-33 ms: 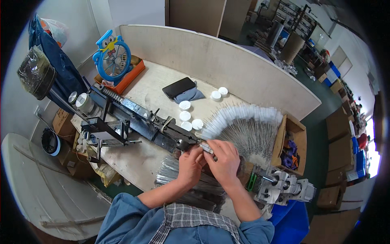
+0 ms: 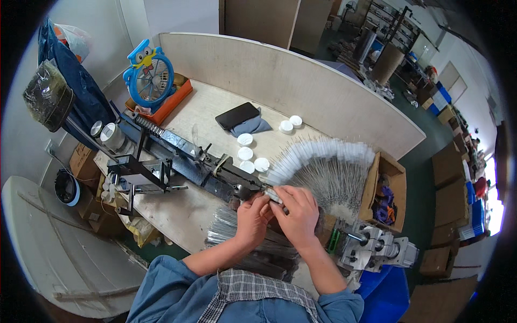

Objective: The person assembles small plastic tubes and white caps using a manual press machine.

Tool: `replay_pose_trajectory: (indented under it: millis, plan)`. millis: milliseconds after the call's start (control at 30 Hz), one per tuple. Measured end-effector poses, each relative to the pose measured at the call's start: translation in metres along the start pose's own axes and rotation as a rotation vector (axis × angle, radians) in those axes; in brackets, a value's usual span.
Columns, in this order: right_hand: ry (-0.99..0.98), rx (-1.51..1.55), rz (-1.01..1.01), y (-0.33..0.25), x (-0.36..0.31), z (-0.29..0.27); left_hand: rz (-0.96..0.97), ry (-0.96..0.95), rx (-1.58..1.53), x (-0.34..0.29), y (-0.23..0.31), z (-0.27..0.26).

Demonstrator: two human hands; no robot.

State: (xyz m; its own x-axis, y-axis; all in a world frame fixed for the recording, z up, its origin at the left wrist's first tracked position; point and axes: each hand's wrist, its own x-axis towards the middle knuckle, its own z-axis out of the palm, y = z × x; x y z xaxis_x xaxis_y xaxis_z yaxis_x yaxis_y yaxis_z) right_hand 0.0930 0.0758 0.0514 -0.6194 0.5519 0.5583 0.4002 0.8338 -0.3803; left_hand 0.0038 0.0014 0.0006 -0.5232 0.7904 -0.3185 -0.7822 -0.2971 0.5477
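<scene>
My two hands meet at the near right end of a long dark metal bench machine [image 2: 226,171]. My left hand [image 2: 251,219] is closed, its thumb and fingertips pinched near the machine's end; what they hold is too small to make out. My right hand [image 2: 297,214] bends its fingers over a small whitish strip-like piece [image 2: 273,196] at that same end and grips it. Just right of the hands fans out a big spread of thin metal wires with white tips [image 2: 328,167]. Bundles of thin shiny rods [image 2: 219,229] lie under and left of my wrists.
Several round white tubs [image 2: 245,154] stand behind the machine, near a black phone [image 2: 237,116] on a grey cloth. A blue toy-shaped fan [image 2: 152,81] sits in an orange tray. To the right are a cardboard box [image 2: 396,177] and a metal clamp-like mechanism [image 2: 377,247]. A low partition [image 2: 301,75] borders the table.
</scene>
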Motion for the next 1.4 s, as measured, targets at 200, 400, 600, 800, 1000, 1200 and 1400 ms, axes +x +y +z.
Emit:
replay_pose_trajectory:
  millis: [200,400,600,800,1000,1200,1400]
  plan:
    - [-0.02,-0.001,-0.029,0.005,-0.005,-0.005,0.023,0.015,0.008,-0.003,0.005,0.009]
    - [-0.034,0.044,-0.008,0.003,-0.001,-0.006,0.027,0.019,-0.017,-0.003,0.005,0.011]
    - [-0.022,0.06,-0.021,0.002,0.001,0.002,0.031,0.014,-0.048,0.001,0.0,0.004]
    - [-0.012,0.068,-0.012,-0.001,0.001,0.001,0.008,-0.012,-0.058,-0.002,0.003,0.005]
    - [0.004,0.056,-0.002,0.004,-0.005,0.0,-0.02,-0.006,-0.022,0.0,0.002,0.001]
    - [-0.005,0.045,-0.001,0.006,-0.007,-0.002,0.0,0.013,0.012,-0.002,0.004,0.006]
    - [-0.006,0.049,0.006,0.008,-0.007,-0.003,0.002,-0.002,0.015,-0.002,0.003,0.007]
